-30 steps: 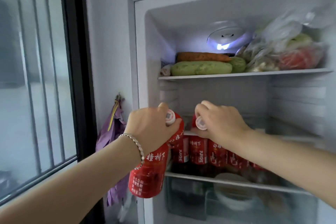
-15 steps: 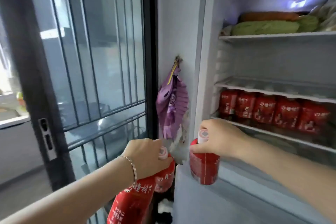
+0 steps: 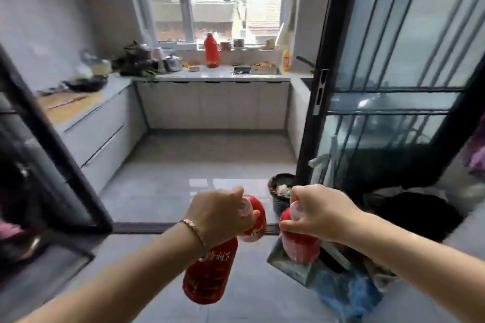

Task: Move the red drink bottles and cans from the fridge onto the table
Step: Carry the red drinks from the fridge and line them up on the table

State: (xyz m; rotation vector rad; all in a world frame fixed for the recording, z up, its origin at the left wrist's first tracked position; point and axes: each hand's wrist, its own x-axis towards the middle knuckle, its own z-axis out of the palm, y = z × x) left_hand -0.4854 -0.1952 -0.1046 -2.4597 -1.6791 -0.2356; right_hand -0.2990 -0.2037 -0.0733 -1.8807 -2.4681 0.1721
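kitchen floor tiles and a counter under a window are being faced; the carrying step is being judged as in hand; a large bottle and a second bottle are being gripped by the necks in the left hand, fingers curled tight; a third bottle is being held at its cap by the curled right hand; three red bottles are being counted, no cans; no table is being shown, so one is needing to be reached next and the bottles set down upright.
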